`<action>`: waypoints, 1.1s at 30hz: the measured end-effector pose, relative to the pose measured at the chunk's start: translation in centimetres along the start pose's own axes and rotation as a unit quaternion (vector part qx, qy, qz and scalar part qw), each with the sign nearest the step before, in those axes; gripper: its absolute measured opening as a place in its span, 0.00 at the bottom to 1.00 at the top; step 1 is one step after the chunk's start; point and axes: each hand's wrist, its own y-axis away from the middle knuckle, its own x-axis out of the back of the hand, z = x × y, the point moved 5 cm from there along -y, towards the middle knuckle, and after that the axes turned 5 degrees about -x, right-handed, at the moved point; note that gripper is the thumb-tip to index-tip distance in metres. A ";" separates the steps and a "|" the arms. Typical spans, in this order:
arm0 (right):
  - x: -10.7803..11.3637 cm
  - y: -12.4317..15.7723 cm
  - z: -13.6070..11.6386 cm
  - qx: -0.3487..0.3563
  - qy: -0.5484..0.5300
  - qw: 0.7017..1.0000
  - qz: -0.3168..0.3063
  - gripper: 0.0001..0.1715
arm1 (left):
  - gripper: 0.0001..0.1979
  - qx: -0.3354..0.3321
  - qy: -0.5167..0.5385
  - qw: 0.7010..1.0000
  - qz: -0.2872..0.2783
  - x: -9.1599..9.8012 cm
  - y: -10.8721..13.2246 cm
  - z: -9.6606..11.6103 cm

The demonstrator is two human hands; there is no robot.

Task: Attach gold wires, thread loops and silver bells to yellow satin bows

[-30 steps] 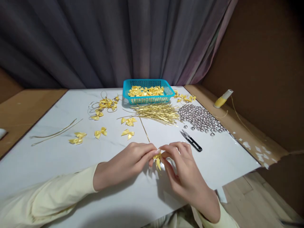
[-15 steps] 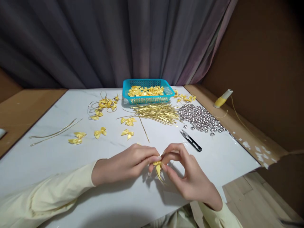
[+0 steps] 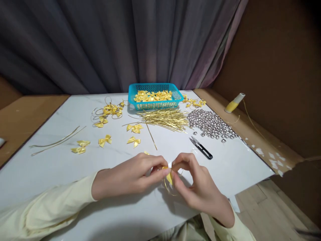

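Observation:
Between my two hands, above the near part of the table, is a yellow ribbon bow (image 3: 169, 178) with a thin gold cord loop (image 3: 168, 190) hanging below it. My left hand (image 3: 142, 172) pinches the bow's left side between thumb and fingers. From the other side, my right hand (image 3: 194, 179) pinches it too, thumb and index fingertip close together. The fingertips hide the middle of the bow. Just beyond my left hand, a bit of another yellow bow (image 3: 146, 153) shows. Black thread snips (image 3: 201, 148) lie beyond my right hand.
A blue basket (image 3: 155, 105) of yellow bows stands at the back. Before it lie gold cords (image 3: 164, 119) and, to the right, silver beads (image 3: 212, 124). Bows with loops (image 3: 110, 110) are heaped at left, loose bows (image 3: 104, 141) nearer. A thread spool (image 3: 235, 103) stands at right.
The bow has turned in my fingers, and the gold cord loop now hangs visibly beneath it. My left fingers are more arched. The view has shifted slightly.

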 end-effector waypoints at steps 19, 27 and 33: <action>0.7 -0.2 0.3 0.006 0.067 0.996 -0.060 0.04 | 0.12 -0.053 -0.066 0.996 -0.022 -0.5 0.5 0.6; 0.6 0.1 -0.1 0.032 0.081 0.993 -0.074 0.10 | 0.12 -0.097 -0.131 0.986 -0.024 -1.1 0.7 0.8; 0.7 0.6 -0.7 0.130 0.142 0.981 -0.018 0.13 | 0.12 -0.163 -0.220 0.961 0.042 -1.0 1.2 1.0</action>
